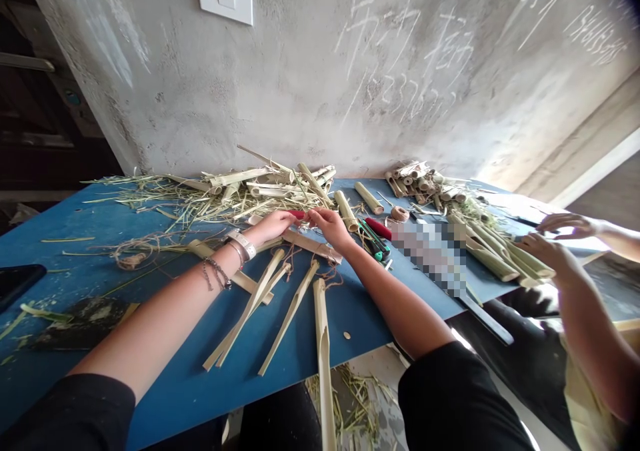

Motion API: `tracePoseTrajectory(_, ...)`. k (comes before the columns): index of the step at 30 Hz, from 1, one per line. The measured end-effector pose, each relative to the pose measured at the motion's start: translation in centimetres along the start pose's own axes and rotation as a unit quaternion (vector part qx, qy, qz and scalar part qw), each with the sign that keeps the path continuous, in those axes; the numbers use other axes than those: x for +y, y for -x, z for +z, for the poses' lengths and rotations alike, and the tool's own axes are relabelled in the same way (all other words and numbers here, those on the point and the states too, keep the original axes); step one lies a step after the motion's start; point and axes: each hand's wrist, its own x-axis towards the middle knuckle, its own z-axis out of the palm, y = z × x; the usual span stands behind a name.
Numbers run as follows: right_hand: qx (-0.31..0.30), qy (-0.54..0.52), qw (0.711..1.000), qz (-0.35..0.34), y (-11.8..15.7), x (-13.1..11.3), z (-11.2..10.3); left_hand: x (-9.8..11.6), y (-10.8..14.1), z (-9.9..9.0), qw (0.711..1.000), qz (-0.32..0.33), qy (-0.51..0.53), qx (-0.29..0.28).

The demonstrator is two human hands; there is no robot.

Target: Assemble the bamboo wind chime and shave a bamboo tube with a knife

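Over the blue table, my left hand (279,223) and my right hand (329,226) are close together, fingers pinched around a small red object (299,215) whose kind I cannot make out. Just below my right hand lies a flat bamboo piece (314,246) with twine near its end. Nearer to me are split bamboo strips (293,314) tied with brown twine, and a longer cut bamboo piece (323,344) sticks out past the table's front edge. To the right of my right hand stand a short bamboo tube (346,211) and green-and-black tools (371,241).
Bamboo pieces and shavings (250,191) are heaped along the wall. A tool with a red handle (379,228), partly blurred out, and a twine ball (399,214) lie to the right. Another person's hands (545,251) are beside bamboo tubes (490,254). A dark phone (20,284) lies far left.
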Motion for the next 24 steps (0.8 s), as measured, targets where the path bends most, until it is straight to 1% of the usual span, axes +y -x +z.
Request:
tracePoseTrajectory(3, -0.07, -0.014, 0.997, 0.003, 0.3, -0.6, -0.3, -0.4, -0.2, -0.3, 0.998, 0.032, -0.047, 0.02)
tracePoseTrajectory(7, -0.157, -0.052, 0.986, 0.009, 0.8, -1.1, -0.8, -1.1, -0.5, -0.9, 0.993, 0.05, -0.1, 0.036)
tracePoseTrajectory(9, -0.185, -0.062, 0.981, 0.019, 0.9, -1.3, -1.2, -1.4, -0.6, -1.2, 0.99, 0.057, -0.123, 0.045)
tracePoseTrajectory(10, -0.19, -0.068, 0.979, 0.025, 1.0, -1.2, -1.3, -1.5, -0.6, -1.2, 0.988, 0.061, -0.134, 0.048)
tracePoseTrajectory(13, -0.178, -0.123, 0.975, 0.046, 0.9, -1.0, -1.6, -1.6, -0.6, -1.3, 0.982, 0.072, -0.169, 0.048)
tracePoseTrajectory(16, -0.153, -0.203, 0.965, 0.06, 0.7, -0.6, -1.7, -1.6, -0.6, -1.2, 0.977, 0.079, -0.191, 0.043)
tracePoseTrajectory(18, -0.135, -0.238, 0.959, 0.068, 0.6, -0.3, -1.7, -1.6, -0.5, -1.2, 0.976, 0.079, -0.197, 0.036)
tracePoseTrajectory(21, -0.093, -0.255, 0.958, 0.09, 0.3, 0.2, -1.7, -1.5, -0.4, -1.1, 0.976, 0.063, -0.203, 0.033)
tracePoseTrajectory(24, -0.045, -0.256, 0.959, 0.112, 0.2, 0.4, -1.7, -1.2, -0.3, -0.8, 0.975, 0.037, -0.211, 0.052)
